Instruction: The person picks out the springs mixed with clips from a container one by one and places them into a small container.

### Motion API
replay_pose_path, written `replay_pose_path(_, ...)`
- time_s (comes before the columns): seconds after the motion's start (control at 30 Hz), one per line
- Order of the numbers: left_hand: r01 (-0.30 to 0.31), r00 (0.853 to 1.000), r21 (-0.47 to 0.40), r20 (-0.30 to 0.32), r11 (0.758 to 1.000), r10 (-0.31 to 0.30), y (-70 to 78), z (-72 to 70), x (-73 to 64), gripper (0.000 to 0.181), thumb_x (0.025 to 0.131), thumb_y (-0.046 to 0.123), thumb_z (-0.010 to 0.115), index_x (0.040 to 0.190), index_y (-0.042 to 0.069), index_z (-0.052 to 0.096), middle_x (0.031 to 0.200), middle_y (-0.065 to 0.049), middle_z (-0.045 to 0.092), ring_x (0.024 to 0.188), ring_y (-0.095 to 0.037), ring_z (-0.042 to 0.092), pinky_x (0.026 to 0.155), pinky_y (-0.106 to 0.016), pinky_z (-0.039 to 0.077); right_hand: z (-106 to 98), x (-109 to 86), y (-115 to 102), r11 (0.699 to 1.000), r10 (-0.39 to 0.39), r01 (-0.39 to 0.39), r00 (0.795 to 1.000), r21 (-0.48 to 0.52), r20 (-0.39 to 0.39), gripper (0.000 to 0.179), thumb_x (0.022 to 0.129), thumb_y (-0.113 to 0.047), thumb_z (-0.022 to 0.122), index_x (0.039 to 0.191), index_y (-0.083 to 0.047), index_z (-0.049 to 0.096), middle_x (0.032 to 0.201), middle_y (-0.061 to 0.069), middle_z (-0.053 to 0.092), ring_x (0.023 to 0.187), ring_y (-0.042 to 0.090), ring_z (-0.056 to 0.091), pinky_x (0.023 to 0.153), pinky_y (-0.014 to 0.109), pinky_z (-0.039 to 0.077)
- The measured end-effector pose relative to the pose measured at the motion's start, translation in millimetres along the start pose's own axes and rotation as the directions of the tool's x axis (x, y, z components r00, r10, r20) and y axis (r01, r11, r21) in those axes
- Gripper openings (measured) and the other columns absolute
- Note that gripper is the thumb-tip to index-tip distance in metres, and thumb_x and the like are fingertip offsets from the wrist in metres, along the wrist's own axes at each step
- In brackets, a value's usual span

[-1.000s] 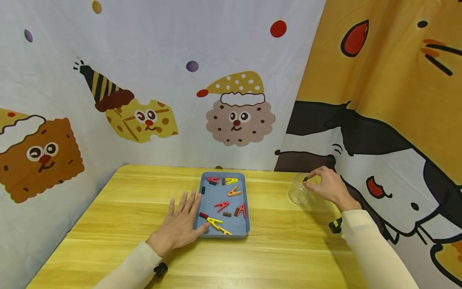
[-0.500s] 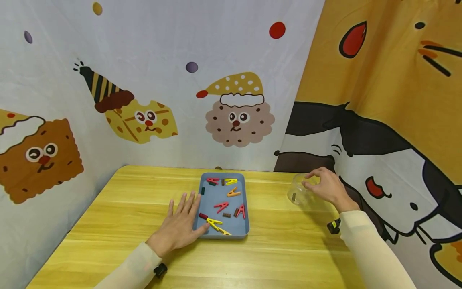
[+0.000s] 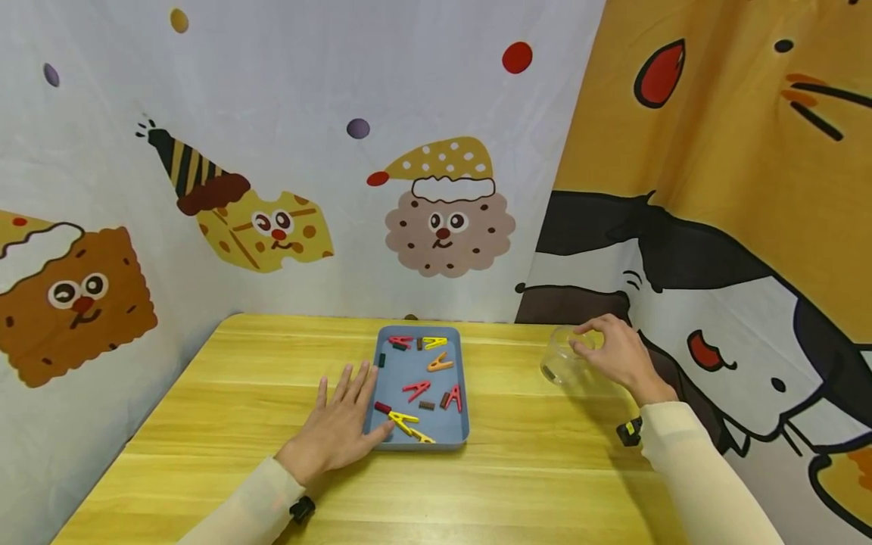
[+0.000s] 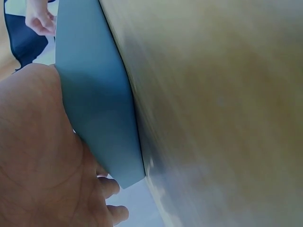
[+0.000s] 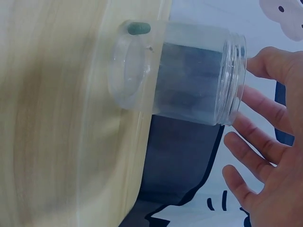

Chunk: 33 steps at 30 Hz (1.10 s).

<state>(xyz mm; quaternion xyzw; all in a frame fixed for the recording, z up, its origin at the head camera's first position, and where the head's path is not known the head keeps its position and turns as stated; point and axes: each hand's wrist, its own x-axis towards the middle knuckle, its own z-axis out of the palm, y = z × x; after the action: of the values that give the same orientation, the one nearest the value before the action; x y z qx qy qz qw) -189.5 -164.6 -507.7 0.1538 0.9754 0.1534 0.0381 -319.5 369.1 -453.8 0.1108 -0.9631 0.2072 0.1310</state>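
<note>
- I'm likely at release: the green piece (image 5: 139,28) lies in the far-right jar (image 5: 189,80).
- My right hand (image 3: 618,354), fingers apart, is at its mouth.
- My left hand (image 3: 334,431), fingers spread, touches the tray (image 3: 405,375).
- Next probably calls for withdrawing.

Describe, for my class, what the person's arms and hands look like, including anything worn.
The left sleeve and right sleeve are long, plain and cream. A small black device shows by the left cuff; a similar one by the right has yellow markings. The left hand and right hand are ungloved, with no rings visible.
</note>
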Motion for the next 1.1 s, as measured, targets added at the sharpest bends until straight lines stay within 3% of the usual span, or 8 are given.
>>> replay_pose_path(0.47, -0.002, 1.000, 0.015, 0.003, 1.000, 0.002, -0.5, -0.8, 2.3, 0.103, 0.116, 0.068, 0.058, 0.188, 0.006, 0.017, 0.198, -0.016, 0.012, 0.184, -0.049, 0.009, 0.141, -0.086, 0.009, 5.1, -8.0, -13.9, 0.998, -0.063, 0.065, 0.994, 0.012, -0.092, 0.030, 0.107, -0.033, 0.083, 0.126, -0.011, 0.087, 0.141, 0.027, 0.073, 0.131, 0.057, 0.066, 0.105, 0.079, 0.052)
replay_pose_path(0.93, 0.001, 1.000, 0.015, 0.010, 1.000, -0.002, -0.6, 1.7, 1.3, 0.104, 0.116, 0.068, 0.058, 0.187, 0.005, 0.016, 0.198, -0.015, 0.011, 0.184, -0.049, 0.009, 0.141, -0.086, 0.008, 9.4, -18.2, -41.0, 0.986, -0.162, 0.168, 0.970, 0.018, -0.179, 0.025, 0.102, -0.024, 0.087, 0.123, -0.011, 0.088, 0.131, 0.019, 0.077, 0.126, 0.049, 0.070, 0.107, 0.075, 0.050)
replay_pose_path(1.1, 0.005, 1.000, 0.014, 0.009, 1.000, -0.005, 0.2, 0.7, 1.7, 0.104, 0.116, 0.067, 0.058, 0.188, 0.005, 0.016, 0.198, -0.015, 0.011, 0.184, -0.049, 0.009, 0.141, -0.086, 0.007, 10.3, -21.2, -52.8, 0.979, -0.197, 0.204, 0.957, 0.012, -0.214, 0.021, 0.102, -0.023, 0.087, 0.119, -0.010, 0.089, 0.128, 0.016, 0.079, 0.117, 0.045, 0.073, 0.098, 0.067, 0.055)
